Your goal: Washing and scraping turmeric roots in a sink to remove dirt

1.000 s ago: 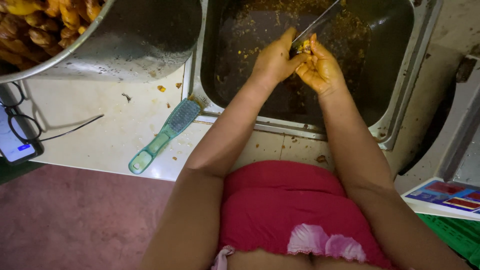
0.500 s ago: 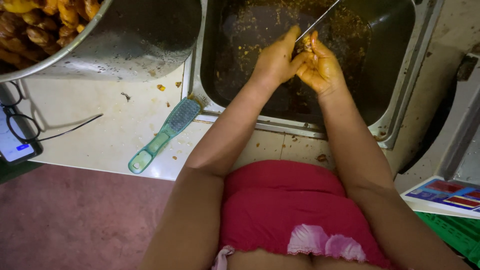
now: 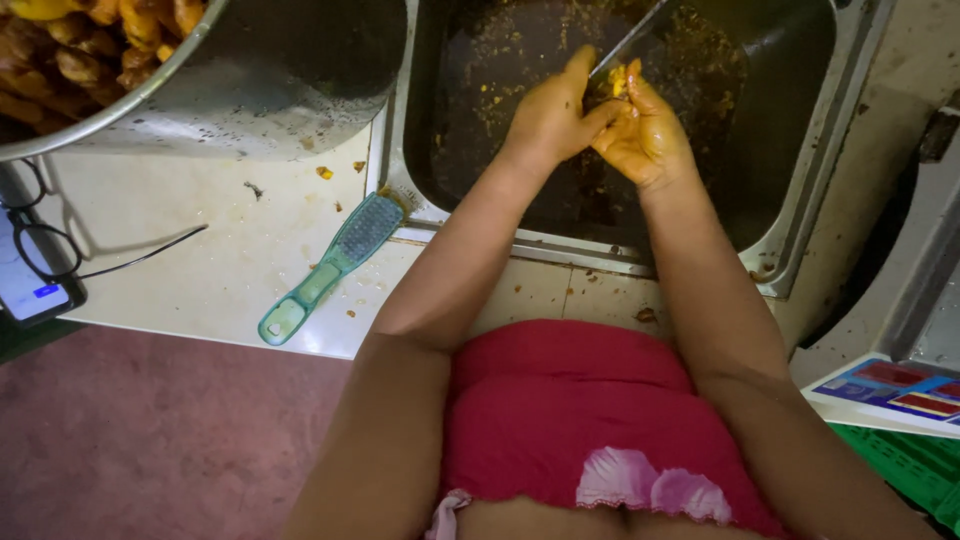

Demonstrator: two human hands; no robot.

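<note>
Both my hands work close together over a dark metal sink [image 3: 405, 190] littered with yellow-brown peelings. My left hand [image 3: 548, 118] is shut on a knife [image 3: 632, 38], whose thin blade points up and to the right. My right hand [image 3: 648, 140], stained yellow, pinches a small yellow root piece [image 3: 618, 80] at its fingertips, right against the blade. The knife's handle is hidden inside the left fist.
A large metal bowl [image 3: 150, 88] of yellow-brown roots [image 3: 90, 40] stands at the upper left on the white counter [image 3: 200, 270]. A teal handled scraper [image 3: 330, 265] lies by the sink's corner. Glasses [image 3: 40, 245] and a phone [image 3: 25, 290] lie at the left edge. A coloured box [image 3: 890, 385] is at the lower right.
Both hands stay over the sink. They have shifted slightly upward, and the blade has shifted a little against the root piece.
</note>
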